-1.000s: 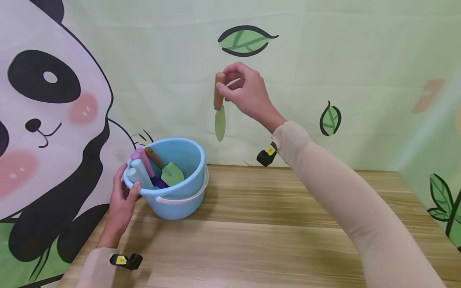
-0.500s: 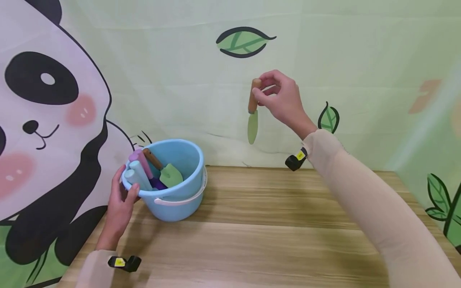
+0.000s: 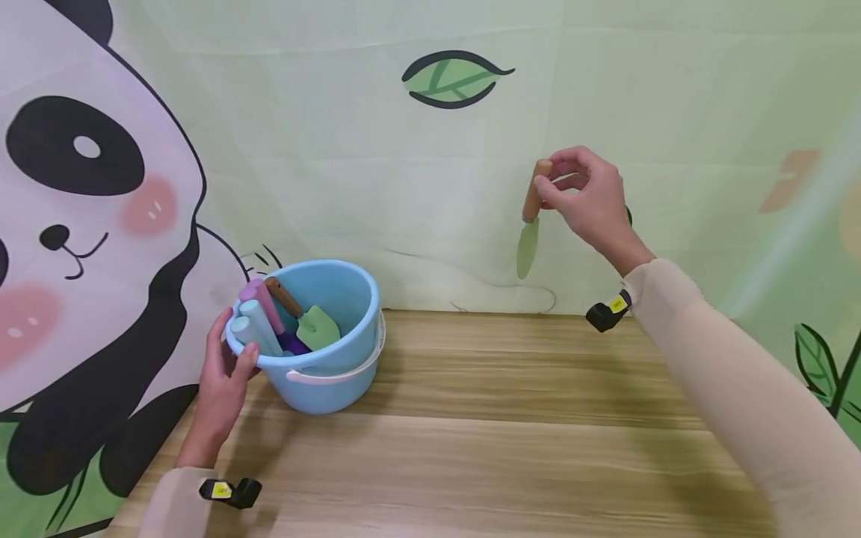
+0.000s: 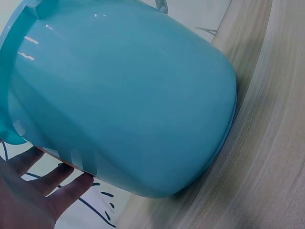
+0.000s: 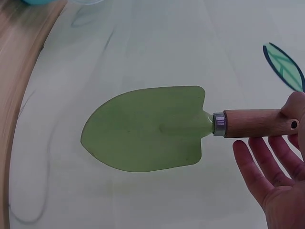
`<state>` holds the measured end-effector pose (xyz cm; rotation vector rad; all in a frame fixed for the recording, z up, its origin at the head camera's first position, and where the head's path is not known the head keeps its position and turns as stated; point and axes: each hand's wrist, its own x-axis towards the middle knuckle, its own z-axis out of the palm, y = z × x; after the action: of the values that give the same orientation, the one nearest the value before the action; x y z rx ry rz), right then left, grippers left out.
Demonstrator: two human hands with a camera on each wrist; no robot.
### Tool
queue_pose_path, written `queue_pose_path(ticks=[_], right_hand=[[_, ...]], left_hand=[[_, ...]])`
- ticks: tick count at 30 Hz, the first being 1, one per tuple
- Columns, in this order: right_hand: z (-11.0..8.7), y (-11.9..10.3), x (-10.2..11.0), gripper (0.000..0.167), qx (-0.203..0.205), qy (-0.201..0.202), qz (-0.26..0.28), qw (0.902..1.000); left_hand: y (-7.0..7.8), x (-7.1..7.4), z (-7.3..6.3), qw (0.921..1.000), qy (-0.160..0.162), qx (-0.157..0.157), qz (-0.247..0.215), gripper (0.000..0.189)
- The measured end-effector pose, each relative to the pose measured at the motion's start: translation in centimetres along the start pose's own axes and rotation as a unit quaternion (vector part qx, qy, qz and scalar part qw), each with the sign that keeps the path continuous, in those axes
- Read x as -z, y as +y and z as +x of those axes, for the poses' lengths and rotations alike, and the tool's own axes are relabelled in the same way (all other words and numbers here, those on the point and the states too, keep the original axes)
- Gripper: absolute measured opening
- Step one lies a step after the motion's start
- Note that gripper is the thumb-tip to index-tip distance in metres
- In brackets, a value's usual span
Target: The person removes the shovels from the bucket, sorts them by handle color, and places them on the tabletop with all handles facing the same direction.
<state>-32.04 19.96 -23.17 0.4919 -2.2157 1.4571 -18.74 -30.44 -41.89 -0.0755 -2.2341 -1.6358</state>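
My right hand (image 3: 592,198) pinches the wooden handle of a hand trowel (image 3: 528,243) between thumb and fingers, above the table by the back wall. The trowel's light green blade (image 5: 143,129) hangs down, seen edge-on in the head view and broadside in the right wrist view. At the left, my left hand (image 3: 225,381) rests against the side of a light blue bucket (image 3: 329,392), just under its rim. In the left wrist view several fairly straight fingers (image 4: 69,193) touch the bucket wall. The bucket stands upright on the table.
Inside the bucket are another green trowel (image 3: 318,329) with a brown handle, a pink-purple handled tool (image 3: 267,302) and light blue handles (image 3: 261,317). A white bucket handle (image 3: 350,371) hangs in front. The wooden table (image 3: 471,463) meets a printed backdrop (image 3: 336,149).
My right hand has carried the trowel to the right and slightly down, away from the bucket, and the blade has tilted a little. My left hand and the bucket stay in place.
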Motion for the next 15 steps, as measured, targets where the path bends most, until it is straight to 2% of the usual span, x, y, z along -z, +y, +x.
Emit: queue_pose_path(ticks=[3, 10, 15], right_hand=[[-0.6, 1.0, 1.2, 0.031, -0.001, 0.016, -0.007, 0.9998], [-2.3, 3.8, 4.1, 0.032, 0.003, 0.066, -0.075, 0.9950], [-3.5, 6.1, 6.5, 0.033, -0.001, 0.083, -0.106, 0.9909]], left_hand=[[0.0, 0.0, 0.0, 1.0000, 0.000, -0.001, 0.001, 0.069], [0.2, 0.0, 0.0, 1.0000, -0.002, -0.001, -0.006, 0.068], [0.1, -0.1, 0.1, 0.9999, -0.003, -0.003, -0.017, 0.069]])
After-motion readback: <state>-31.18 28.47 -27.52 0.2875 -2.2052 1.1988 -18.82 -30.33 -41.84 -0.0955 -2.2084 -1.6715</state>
